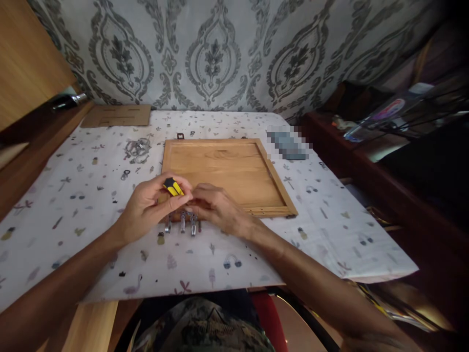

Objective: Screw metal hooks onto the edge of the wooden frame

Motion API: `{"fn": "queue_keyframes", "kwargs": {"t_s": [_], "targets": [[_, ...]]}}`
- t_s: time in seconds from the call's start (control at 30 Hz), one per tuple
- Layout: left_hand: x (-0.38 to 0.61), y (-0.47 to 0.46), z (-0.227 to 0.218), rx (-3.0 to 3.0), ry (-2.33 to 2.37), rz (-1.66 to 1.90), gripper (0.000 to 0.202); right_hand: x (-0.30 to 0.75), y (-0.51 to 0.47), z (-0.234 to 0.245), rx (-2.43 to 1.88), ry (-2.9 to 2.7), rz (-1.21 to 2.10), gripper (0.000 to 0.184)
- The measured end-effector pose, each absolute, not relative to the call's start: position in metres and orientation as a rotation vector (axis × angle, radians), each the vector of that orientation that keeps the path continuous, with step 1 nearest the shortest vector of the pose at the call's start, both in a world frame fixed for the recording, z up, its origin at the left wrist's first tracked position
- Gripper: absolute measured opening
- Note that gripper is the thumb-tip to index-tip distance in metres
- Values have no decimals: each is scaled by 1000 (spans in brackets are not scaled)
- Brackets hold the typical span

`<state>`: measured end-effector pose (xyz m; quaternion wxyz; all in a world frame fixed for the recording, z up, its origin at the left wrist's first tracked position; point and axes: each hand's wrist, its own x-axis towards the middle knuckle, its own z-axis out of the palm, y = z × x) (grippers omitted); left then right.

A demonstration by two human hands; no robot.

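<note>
Far left: flat brown cardboard (117, 116) on the white printed cloth (76, 230). Right of it, nearer: tangled silvery pile (137, 149). Left hand (152, 200): fingers curled around yellow-black handle (172, 187), thumb pressing. Just below, 3 shiny metal clasps (182, 222), narrow, at the panel's near-left edge. Right hand (216, 208): fingers bent, pinched up by the left fingertips; can't tell what they grip. Panel (220, 168): mid-table, flat, rectangular, smooth grained wood, raised rim, dark latch (180, 136) on far edge. Far right: pixelated grey-blue slab (287, 143).
</note>
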<state>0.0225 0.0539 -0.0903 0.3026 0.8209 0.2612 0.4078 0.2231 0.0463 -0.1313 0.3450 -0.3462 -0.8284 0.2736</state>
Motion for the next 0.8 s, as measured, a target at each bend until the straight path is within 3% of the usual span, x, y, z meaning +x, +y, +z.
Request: {"fn": "queue_keyframes", "kwargs": {"t_s": [0.13, 0.33, 0.8], "targets": [[16, 59, -101, 1979, 721, 1209, 6, 229, 49, -126, -1318, -2337, 746, 20], [6, 61, -112, 1790, 734, 1239, 9, 230, 50, -129, -1280, -2318, 841, 7], [3, 59, -113, 1792, 772, 1289, 10, 237, 53, -138, -1092, -2298, 736, 13]]}}
